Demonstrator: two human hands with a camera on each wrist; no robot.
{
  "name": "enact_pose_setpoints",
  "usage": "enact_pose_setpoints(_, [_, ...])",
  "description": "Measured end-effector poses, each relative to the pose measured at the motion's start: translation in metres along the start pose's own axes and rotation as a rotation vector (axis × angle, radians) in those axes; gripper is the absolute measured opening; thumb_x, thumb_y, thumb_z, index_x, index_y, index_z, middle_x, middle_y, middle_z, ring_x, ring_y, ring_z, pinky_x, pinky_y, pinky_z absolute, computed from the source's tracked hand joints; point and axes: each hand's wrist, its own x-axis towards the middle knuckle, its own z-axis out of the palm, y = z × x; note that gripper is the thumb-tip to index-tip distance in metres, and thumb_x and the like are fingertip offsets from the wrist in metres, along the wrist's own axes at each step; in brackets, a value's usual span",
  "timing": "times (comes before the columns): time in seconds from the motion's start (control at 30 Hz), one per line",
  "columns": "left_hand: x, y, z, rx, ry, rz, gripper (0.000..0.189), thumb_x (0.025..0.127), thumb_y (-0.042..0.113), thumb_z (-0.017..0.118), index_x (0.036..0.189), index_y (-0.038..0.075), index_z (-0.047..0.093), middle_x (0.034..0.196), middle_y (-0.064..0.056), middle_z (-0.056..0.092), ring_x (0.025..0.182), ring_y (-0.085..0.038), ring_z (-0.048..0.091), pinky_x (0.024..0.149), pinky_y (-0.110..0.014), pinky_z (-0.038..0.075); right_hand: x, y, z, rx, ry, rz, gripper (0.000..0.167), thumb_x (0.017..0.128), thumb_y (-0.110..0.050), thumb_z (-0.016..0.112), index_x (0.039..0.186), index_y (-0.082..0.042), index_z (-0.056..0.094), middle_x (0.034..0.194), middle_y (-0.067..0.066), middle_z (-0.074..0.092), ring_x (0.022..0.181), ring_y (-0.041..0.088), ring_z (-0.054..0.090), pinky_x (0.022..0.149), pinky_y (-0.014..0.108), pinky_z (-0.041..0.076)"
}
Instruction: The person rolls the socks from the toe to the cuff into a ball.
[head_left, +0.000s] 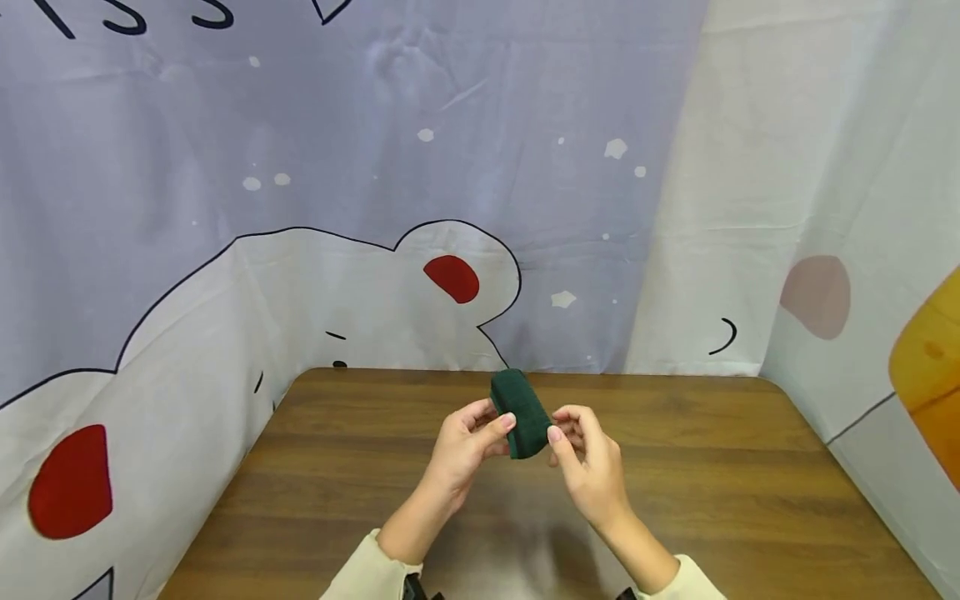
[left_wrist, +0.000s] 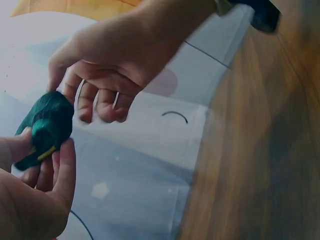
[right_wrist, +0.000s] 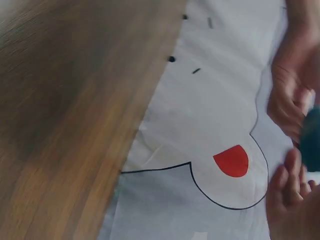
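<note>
A dark green oblong fabric item (head_left: pixel 521 414) is held up above the table, tilted. In the left wrist view this green item (left_wrist: pixel 50 117) has a rolled end with a thin yellow strip; its exact kind is unclear. My left hand (head_left: pixel 465 446) grips its left side, thumb on the near face and fingers behind. At its lower right edge, my right hand (head_left: pixel 592 462) pinches it between thumb and forefinger, the other fingers loosely bent. Only part of the green item (right_wrist: pixel 311 140) shows at the right border of the right wrist view, blurred.
Beneath the hands lies a brown wood-grain table (head_left: pixel 360 467) with rounded far corners. A printed cloth (head_left: pixel 570 192) hangs behind it, with more cloth along the left and right sides. Pale sleeves (head_left: pixel 371 571) cover the forearms, and dark straps show at the wrists.
</note>
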Motion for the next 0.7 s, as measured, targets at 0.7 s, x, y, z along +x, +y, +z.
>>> enact_pose_setpoints(0.7, [0.003, -0.003, -0.011, 0.3, -0.08, -0.026, 0.045, 0.1, 0.028, 0.066, 0.134, -0.001, 0.059, 0.109, -0.011, 0.066, 0.088, -0.014, 0.062, 0.074, -0.032, 0.056, 0.022, 0.002, -0.017, 0.344, -0.366, 0.608, 0.053, 0.095, -0.015, 0.071, 0.14, 0.003, 0.049, 0.121, 0.023, 0.061, 0.105, 0.025, 0.066, 0.082, 0.033, 0.059])
